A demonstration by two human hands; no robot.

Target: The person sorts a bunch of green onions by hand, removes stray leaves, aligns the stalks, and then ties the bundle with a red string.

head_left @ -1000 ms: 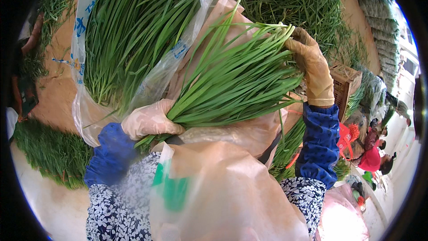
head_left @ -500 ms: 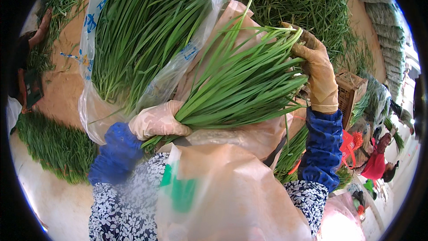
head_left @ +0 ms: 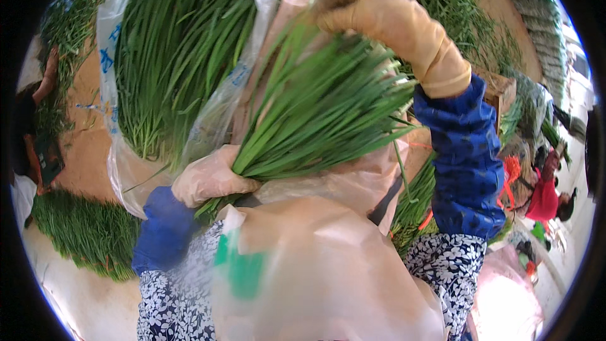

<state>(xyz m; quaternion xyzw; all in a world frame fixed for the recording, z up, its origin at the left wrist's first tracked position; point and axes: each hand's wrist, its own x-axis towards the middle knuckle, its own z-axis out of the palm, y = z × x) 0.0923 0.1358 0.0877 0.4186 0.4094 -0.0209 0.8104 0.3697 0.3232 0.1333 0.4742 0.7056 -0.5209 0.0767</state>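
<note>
A bunch of garlic chives [head_left: 328, 107] fans out in front of me, its blades spreading up and to the right. My left hand [head_left: 214, 177], in a pale glove, is closed round its narrow lower-left end. My right hand [head_left: 353, 9], in a tan rubber glove, is bent over the upper blades with curled fingers. Blur and the glove hide what those fingers grip. Beneath the bunch lies a pinkish plastic sheet [head_left: 315, 186]. To the left, a clear plastic bag [head_left: 208, 126] with blue print lies open under a large heap of long chives [head_left: 183, 50].
Loose green leaves [head_left: 442, 0] are piled at the far right. Chives in bundles [head_left: 82, 233] stand at the lower left, and more [head_left: 416, 202] lie by my right sleeve. A brown crate [head_left: 502, 91] stands at the right. Another person's arm [head_left: 47, 79] shows at the left edge.
My right hand has moved left and up from the bunch's right end to above its upper blades. My left hand keeps its hold. The whole view has shifted slightly.
</note>
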